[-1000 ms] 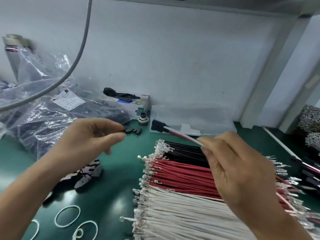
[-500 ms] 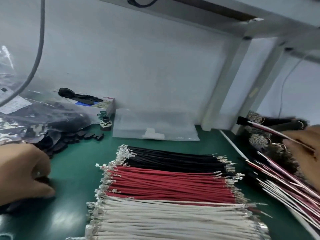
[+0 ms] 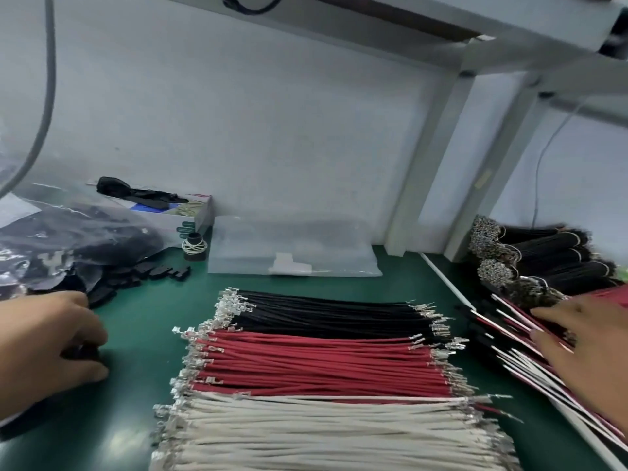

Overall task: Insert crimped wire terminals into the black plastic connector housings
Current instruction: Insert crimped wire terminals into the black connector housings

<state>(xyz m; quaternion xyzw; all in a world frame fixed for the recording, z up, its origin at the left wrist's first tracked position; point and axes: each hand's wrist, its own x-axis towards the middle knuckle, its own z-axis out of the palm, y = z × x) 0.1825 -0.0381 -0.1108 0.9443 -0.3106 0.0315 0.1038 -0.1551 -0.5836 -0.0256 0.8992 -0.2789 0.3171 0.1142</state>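
While the left hand [image 3: 47, 341] curls its fingers onto a black connector housing [image 3: 86, 351] on the green desk [image 3: 136, 334], the right hand [image 3: 588, 348] rests with straight fingers on the finished wire assemblies [image 3: 503, 338]. Between them lie rows of black [image 3: 326, 311], red [image 3: 319, 365] and white crimped wires [image 3: 323, 433].
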